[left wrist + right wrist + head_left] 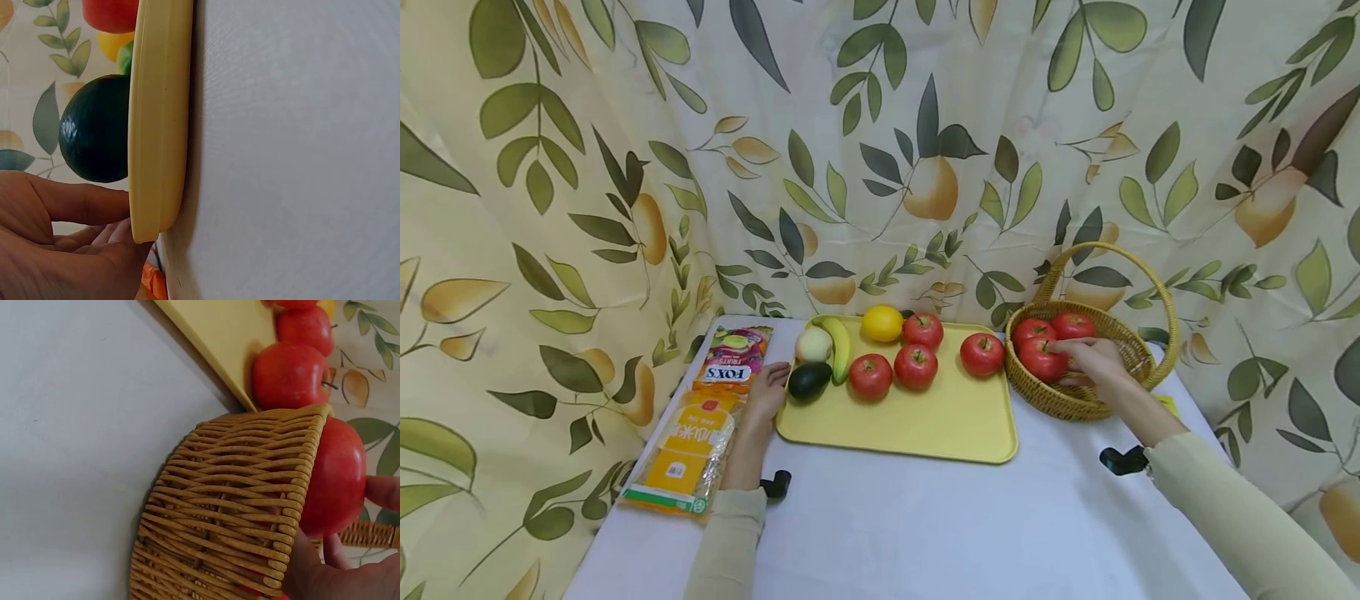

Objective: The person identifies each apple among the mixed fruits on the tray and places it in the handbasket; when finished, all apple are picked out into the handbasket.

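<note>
My left hand [767, 392] pinches the left rim of the yellow tray [895, 442], thumb on top, beside a dark avocado [809, 382]. On the tray lie a banana [841, 350], a pale round fruit [814, 344], a lemon [882, 323] and several red apples [916, 367]. The right hand [1093, 362] reaches into the wicker basket [1060, 404], its fingers round a red apple [337, 478] near the basket's left rim. Two more apples [1072, 325] lie behind that one. The basket hides part of the right fingers in the right wrist view.
Left of the tray lie a purple candy bag [733, 354] and a yellow bag of grain [688, 450] on the white tablecloth [925, 525]. The basket's tall handle [1168, 317] arches over it. A patterned curtain [880, 167] stands behind. Something yellow [1167, 404] shows beside the basket.
</note>
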`<state>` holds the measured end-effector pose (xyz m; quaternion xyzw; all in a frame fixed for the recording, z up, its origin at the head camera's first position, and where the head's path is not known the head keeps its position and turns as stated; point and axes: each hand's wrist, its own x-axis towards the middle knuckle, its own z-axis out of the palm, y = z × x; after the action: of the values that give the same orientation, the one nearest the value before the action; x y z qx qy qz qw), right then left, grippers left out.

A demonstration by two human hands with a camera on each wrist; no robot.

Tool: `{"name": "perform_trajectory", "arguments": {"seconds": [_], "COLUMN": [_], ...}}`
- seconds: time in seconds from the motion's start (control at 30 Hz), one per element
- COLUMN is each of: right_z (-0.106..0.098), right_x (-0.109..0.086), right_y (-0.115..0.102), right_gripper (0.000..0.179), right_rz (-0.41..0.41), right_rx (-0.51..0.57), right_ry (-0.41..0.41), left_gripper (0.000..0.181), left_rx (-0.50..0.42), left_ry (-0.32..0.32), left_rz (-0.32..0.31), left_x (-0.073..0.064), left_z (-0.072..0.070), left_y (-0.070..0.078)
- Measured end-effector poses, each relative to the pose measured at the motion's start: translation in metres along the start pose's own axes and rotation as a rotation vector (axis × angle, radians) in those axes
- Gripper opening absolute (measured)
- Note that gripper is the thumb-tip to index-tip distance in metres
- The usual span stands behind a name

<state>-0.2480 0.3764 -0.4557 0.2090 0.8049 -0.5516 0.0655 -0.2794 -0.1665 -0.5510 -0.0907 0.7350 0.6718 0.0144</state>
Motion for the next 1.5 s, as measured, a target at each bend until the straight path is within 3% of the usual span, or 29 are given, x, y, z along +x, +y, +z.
{"name": "perform_trajectory", "arguments": {"seconds": [0.33,0.6,0.9,1.03,1.27,1.5], "right_z": [-0.002,0.010,0.019,0.021,0.022,0.015], "right_x": [0.005,0.016,0.027,0.031,0.034,0.025], "right_y": [0.005,0.002,0.004,0.008,0.012,0.000], "right_gripper": [0.086,0.052,0.041,0.033,0.036,0.035], "right_rz": [0.023,-0.002,0.058,0.077,0.071,0.053], "right_rx": [0.017,0.078,0.115,0.119,0.116,0.170], "right_ry": [0.020,0.034,0.095,0.085,0.051,0.013], "left_gripper": [0.053,0.051,0.050,0.049,0.050,0.048], "left_rx": [0.042,0.013,0.047,0.068,0.062,0.047], "left_ry": [0.005,-0.011,-0.012,-0.009,-0.006,0.009], "left_rz": [0.001,-0.033,-0.042,-0.039,-0.051,-0.050], "left_x": [0.003,0.009,0.007,0.007,0.006,0.005], "left_z": [0.006,0.002,0.001,0.001,-0.003,-0.002], "left_y": [0.001,0.001,0.006,0.005,0.005,0.004]}}
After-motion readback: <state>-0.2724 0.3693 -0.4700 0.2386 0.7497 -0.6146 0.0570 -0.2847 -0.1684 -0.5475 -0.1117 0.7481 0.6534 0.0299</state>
